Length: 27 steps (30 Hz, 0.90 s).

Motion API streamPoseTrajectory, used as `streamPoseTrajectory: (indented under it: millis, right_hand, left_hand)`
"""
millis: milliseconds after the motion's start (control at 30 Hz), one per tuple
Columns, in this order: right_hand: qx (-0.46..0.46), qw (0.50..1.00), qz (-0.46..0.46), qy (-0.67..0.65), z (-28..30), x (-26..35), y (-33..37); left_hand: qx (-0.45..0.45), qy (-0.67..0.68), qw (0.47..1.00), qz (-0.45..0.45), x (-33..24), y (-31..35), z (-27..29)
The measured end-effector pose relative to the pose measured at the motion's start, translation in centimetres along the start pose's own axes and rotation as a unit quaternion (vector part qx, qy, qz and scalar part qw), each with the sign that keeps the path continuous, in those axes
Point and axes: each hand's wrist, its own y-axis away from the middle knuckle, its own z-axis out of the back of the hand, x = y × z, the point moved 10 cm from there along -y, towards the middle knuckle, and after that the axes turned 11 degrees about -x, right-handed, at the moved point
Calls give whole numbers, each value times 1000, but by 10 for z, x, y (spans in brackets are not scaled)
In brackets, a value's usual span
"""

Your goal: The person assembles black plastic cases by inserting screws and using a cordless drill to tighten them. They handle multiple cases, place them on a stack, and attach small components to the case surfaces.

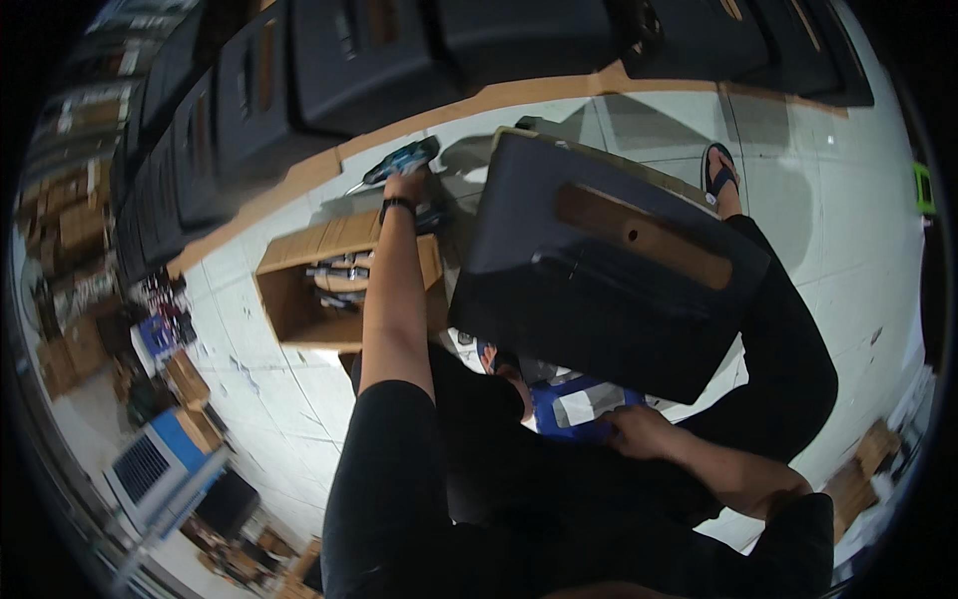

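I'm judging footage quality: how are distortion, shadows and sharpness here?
Head view: fisheye bends straight edges toward the black rim; head view: shadows fall on the pale floor beyond the dark casing; head view: the power drill looks slightly blurred.

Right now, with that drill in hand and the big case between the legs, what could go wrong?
1. The left grip holds a teal power drill with its bit toward the row of dark cases; a slip might scratch one.
2. The large dark case is near the sandalled right foot; if it shifted, it could catch exposed toes.
3. The left forearm reaches across the open cardboard box; drawing back carelessly might knock it.
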Motion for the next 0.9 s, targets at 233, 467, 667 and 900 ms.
streamPoseTrajectory:
  millis: [233,467,667,900]
  right_hand:
    - [-60,979,-56,-189,27,8,-3]
    - [-57,988,0,-141,25,27,0]
    - [-36,998,40,-34,-1,27,2]
    - [-9,956,236,-176,49,89,47]
  left_hand:
    - [170,-52,965,193,-1,6,-78]
    - [61,253,925,276,12,17,-32]
    - [128,617,738,240,-120,70,149]
    - [-23,646,756,101,-172,225,394]
